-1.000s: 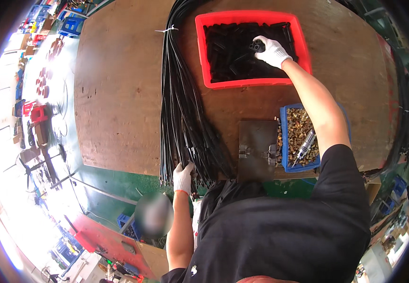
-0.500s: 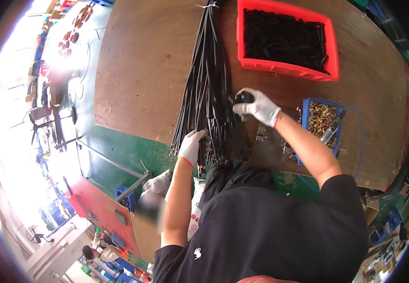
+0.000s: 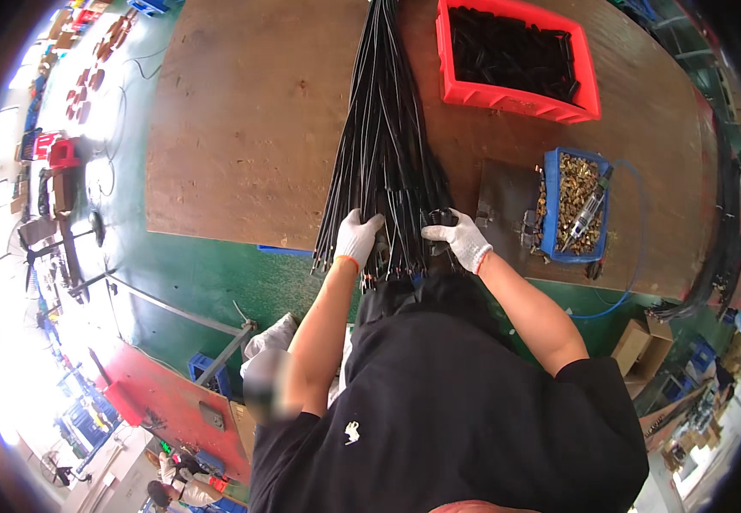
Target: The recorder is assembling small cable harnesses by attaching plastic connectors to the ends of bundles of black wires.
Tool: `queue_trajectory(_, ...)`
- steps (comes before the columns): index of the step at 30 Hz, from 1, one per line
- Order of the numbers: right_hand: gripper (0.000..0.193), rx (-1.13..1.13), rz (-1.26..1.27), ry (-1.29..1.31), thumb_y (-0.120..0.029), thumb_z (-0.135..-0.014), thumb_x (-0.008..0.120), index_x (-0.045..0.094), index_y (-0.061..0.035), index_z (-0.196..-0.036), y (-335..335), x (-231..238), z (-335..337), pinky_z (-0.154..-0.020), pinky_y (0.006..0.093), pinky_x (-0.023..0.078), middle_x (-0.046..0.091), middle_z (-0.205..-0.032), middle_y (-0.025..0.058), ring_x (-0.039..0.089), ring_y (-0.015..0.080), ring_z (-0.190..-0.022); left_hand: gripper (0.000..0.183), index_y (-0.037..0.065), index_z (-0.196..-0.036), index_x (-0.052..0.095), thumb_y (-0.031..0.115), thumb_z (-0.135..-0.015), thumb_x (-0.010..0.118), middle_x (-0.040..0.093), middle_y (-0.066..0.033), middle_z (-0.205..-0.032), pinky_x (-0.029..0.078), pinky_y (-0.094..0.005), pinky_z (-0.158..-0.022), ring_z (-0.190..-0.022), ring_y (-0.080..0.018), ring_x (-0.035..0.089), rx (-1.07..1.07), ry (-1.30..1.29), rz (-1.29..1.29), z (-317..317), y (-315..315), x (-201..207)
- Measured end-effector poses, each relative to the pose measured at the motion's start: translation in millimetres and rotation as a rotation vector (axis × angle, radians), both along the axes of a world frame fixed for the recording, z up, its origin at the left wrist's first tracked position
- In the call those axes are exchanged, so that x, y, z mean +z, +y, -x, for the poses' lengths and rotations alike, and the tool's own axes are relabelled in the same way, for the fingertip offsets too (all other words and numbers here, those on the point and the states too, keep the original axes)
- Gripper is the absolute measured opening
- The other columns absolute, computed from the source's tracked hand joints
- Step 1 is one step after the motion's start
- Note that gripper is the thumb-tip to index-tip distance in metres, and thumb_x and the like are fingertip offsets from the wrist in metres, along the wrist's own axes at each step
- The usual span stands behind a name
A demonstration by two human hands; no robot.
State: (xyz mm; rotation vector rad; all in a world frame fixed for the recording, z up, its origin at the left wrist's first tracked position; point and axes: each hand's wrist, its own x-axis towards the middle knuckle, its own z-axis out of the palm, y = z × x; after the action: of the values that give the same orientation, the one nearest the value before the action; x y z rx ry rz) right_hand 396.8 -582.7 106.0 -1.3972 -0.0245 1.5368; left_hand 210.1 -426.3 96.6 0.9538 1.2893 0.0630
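Observation:
A long bundle of thin black cables (image 3: 383,137) runs down the table, its loose ends fanned out over the near edge. At the bundle's left side my left hand (image 3: 359,237), in a white glove, is closed around some cable near the ends. My right hand (image 3: 458,239), also gloved, is at the bundle's right side, closed on short black tubular pieces (image 3: 439,219). The fingers partly cover them, so how many there are cannot be made out. Bare metal tips show on some cable ends.
A red bin (image 3: 520,104) of black tubular pieces stands at the far right of the brown table (image 3: 242,120). Nearer lies a blue tray (image 3: 550,205) of small brass-coloured parts with a metal air tool (image 3: 588,214) on top. A blue hose (image 3: 640,248) curves beside it.
My right hand has come down and toward me with the black pieces, to the cable ends. The left hand has shifted slightly along the bundle. The whole view has shifted a little.

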Motion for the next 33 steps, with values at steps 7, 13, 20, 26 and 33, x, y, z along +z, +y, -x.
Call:
queue_trajectory(7,0.036,0.023,-0.011,-0.2,-0.014,-0.083,0.088,0.07,-0.0029,-0.112,-8,-5,35,-0.082,0.0316,0.057,0.072,-0.099,0.0018,0.068,0.013,-0.088,0.023,0.002,-0.115,0.067,0.013,-0.095,0.073,0.074,-0.0089,-0.098,0.063,-0.0407,-0.072,-0.082,-0.0228,0.074,0.109,-0.248,0.513,23,22,-38)
queue_trajectory(13,0.043,0.225,-0.016,-0.153,-0.014,-0.081,0.09,0.07,-0.0042,-0.117,-28,8,41,-0.083,0.03,0.058,0.07,-0.1,0.0025,0.066,0.0106,-0.089,0.027,0.002,-0.116,0.068,0.015,-0.095,0.077,0.074,-0.0066,-0.098,0.063,-0.0375,-0.07,-0.079,-0.0193,0.073,0.052,-0.241,0.479,13,23,-9)
queue_trajectory(20,0.046,0.512,-0.066,-0.375,-0.022,-0.079,0.09,0.071,-0.0039,-0.117,-45,31,40,-0.091,0.0304,0.055,0.072,-0.103,0.0016,0.065,0.0106,-0.095,0.016,0.003,-0.104,0.072,0.01,-0.09,0.08,0.074,-0.0052,-0.086,0.06,-0.0319,-0.066,-0.069,-0.0161,0.071,0.177,-0.32,0.387,5,3,-6)
queue_trajectory(26,0.043,0.585,-0.045,-0.404,-0.021,-0.079,0.089,0.072,-0.0036,-0.115,-55,43,38,-0.091,0.0307,0.055,0.074,-0.099,0.0019,0.066,0.0106,-0.093,0.013,0.004,-0.103,0.073,0.011,-0.093,0.078,0.074,-0.0039,-0.087,0.059,-0.0303,-0.067,-0.069,-0.0147,0.069,0.189,-0.33,0.342,-4,-11,-2)
queue_trajectory(33,0.037,0.49,-0.063,-0.226,-0.012,-0.082,0.087,0.071,-0.0016,-0.113,-61,45,38,-0.082,0.0291,0.056,0.074,-0.096,0.0017,0.066,0.0088,-0.085,0.018,0.003,-0.109,0.071,0.014,-0.095,0.077,0.074,-0.0054,-0.093,0.062,-0.0345,-0.074,-0.077,-0.0179,0.071,0.172,-0.332,0.297,-5,-15,-4)
